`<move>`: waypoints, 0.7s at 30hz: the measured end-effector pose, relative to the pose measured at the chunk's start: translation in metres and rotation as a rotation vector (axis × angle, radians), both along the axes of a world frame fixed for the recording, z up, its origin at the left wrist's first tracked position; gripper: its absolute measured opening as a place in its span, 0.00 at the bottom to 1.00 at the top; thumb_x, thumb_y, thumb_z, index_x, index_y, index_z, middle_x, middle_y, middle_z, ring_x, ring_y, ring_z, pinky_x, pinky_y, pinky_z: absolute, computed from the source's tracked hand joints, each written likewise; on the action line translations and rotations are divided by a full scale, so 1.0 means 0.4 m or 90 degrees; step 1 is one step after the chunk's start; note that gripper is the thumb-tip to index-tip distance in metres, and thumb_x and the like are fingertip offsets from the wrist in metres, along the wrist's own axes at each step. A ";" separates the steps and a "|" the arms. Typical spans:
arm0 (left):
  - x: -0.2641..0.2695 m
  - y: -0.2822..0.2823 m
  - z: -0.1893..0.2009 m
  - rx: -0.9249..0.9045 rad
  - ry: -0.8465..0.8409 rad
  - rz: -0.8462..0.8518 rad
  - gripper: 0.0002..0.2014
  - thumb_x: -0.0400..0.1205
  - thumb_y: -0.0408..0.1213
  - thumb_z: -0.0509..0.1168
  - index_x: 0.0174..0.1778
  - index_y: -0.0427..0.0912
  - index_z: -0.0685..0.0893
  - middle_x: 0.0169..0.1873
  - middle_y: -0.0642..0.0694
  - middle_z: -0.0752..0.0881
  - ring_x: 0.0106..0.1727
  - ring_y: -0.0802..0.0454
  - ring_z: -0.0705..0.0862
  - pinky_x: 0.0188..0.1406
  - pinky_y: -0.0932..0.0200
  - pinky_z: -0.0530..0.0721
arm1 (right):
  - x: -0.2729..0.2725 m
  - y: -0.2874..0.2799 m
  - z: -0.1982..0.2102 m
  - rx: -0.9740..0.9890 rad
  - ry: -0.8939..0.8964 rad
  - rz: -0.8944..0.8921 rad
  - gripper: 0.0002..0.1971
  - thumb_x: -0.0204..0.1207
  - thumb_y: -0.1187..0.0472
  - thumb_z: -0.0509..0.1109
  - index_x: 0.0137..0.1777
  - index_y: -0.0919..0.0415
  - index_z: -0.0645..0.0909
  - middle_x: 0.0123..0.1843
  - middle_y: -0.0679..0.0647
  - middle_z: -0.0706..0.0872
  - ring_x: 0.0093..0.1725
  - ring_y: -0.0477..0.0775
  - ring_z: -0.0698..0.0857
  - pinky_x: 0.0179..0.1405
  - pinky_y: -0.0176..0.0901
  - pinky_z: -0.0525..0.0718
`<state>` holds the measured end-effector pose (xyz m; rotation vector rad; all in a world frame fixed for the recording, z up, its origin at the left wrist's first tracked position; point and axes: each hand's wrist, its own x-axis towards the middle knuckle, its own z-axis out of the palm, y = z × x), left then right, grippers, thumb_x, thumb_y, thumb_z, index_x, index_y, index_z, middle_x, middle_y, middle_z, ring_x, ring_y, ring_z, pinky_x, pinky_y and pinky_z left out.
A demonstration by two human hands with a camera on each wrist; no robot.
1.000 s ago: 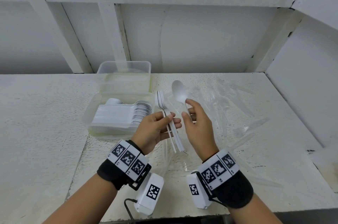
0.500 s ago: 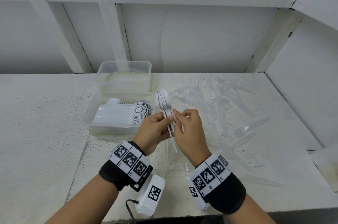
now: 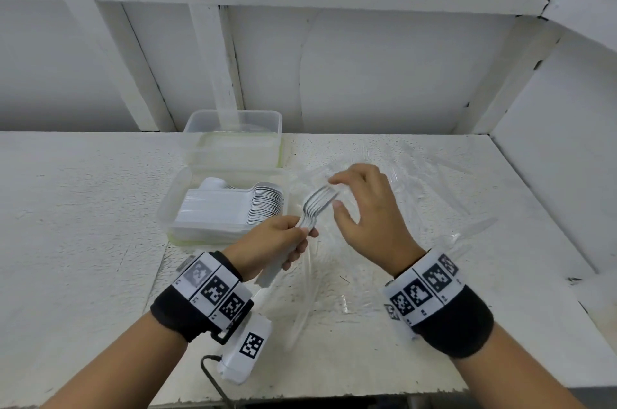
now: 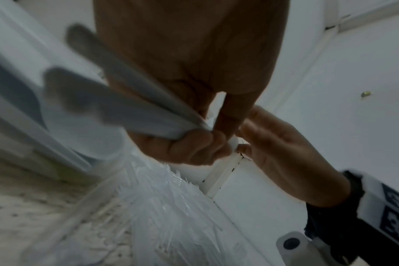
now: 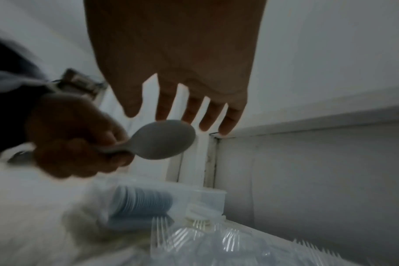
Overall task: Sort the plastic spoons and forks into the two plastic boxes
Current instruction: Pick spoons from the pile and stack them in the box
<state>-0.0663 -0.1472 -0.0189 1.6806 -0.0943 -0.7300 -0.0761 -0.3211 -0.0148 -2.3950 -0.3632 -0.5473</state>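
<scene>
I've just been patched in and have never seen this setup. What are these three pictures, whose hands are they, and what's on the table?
No machine: a person works bare-handed, with a camera on the head and one on each wrist. The head view looks down on a white table. The left hand grips a bundle of white spoons. The right hand hovers open beside them, holding nothing. The near plastic box holds stacked spoons; the far plastic box looks empty. Clear forks lie in crinkled wrap.
</scene>
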 end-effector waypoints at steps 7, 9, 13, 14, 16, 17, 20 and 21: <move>-0.005 0.057 0.036 0.154 -0.084 -0.129 0.10 0.72 0.39 0.62 0.46 0.38 0.76 0.24 0.51 0.82 0.21 0.57 0.72 0.20 0.65 0.68 | 0.013 0.009 -0.026 -0.359 -0.047 0.238 0.20 0.75 0.44 0.57 0.63 0.51 0.74 0.48 0.54 0.83 0.42 0.55 0.83 0.37 0.47 0.80; -0.003 0.070 0.042 0.162 -0.101 -0.162 0.10 0.73 0.41 0.61 0.44 0.39 0.76 0.25 0.51 0.81 0.20 0.59 0.71 0.20 0.67 0.68 | 0.017 0.024 -0.025 -0.363 -0.056 0.252 0.19 0.75 0.46 0.56 0.62 0.52 0.76 0.42 0.53 0.81 0.38 0.53 0.80 0.34 0.43 0.77; 0.001 0.094 0.045 0.158 -0.111 -0.215 0.08 0.85 0.33 0.57 0.40 0.42 0.76 0.28 0.52 0.80 0.20 0.61 0.70 0.22 0.67 0.68 | 0.024 0.034 -0.018 -0.334 -0.020 0.278 0.19 0.75 0.46 0.58 0.56 0.54 0.84 0.45 0.54 0.81 0.39 0.53 0.80 0.37 0.41 0.76; 0.001 0.100 0.045 0.160 -0.119 -0.220 0.10 0.86 0.33 0.56 0.39 0.43 0.76 0.26 0.55 0.80 0.20 0.62 0.70 0.23 0.67 0.69 | 0.027 0.036 -0.014 -0.326 -0.003 0.283 0.19 0.75 0.46 0.59 0.56 0.53 0.84 0.48 0.55 0.81 0.42 0.54 0.81 0.38 0.43 0.76; 0.002 0.105 0.046 0.162 -0.138 -0.226 0.13 0.86 0.35 0.55 0.36 0.43 0.76 0.21 0.59 0.79 0.21 0.63 0.71 0.23 0.67 0.71 | 0.035 0.041 -0.006 -0.307 0.031 0.293 0.18 0.75 0.45 0.60 0.56 0.52 0.84 0.54 0.55 0.82 0.48 0.55 0.82 0.43 0.46 0.78; 0.003 0.107 0.048 0.161 -0.146 -0.225 0.14 0.87 0.36 0.56 0.35 0.43 0.76 0.21 0.60 0.79 0.21 0.63 0.72 0.24 0.67 0.71 | 0.038 0.045 -0.003 -0.301 0.041 0.299 0.18 0.75 0.45 0.59 0.56 0.51 0.83 0.56 0.54 0.82 0.51 0.55 0.82 0.45 0.48 0.78; 0.008 0.113 0.052 0.172 -0.167 -0.233 0.14 0.87 0.37 0.55 0.34 0.44 0.75 0.20 0.61 0.80 0.21 0.62 0.71 0.25 0.66 0.71 | 0.052 0.054 0.005 -0.331 0.050 0.304 0.18 0.74 0.42 0.59 0.53 0.50 0.84 0.60 0.54 0.81 0.59 0.59 0.79 0.51 0.52 0.77; 0.011 0.116 0.052 0.175 -0.173 -0.233 0.15 0.87 0.37 0.55 0.34 0.44 0.75 0.20 0.61 0.80 0.21 0.62 0.71 0.25 0.66 0.71 | 0.059 0.055 0.009 -0.337 0.060 0.308 0.18 0.73 0.42 0.59 0.53 0.49 0.83 0.61 0.54 0.80 0.61 0.60 0.78 0.53 0.54 0.77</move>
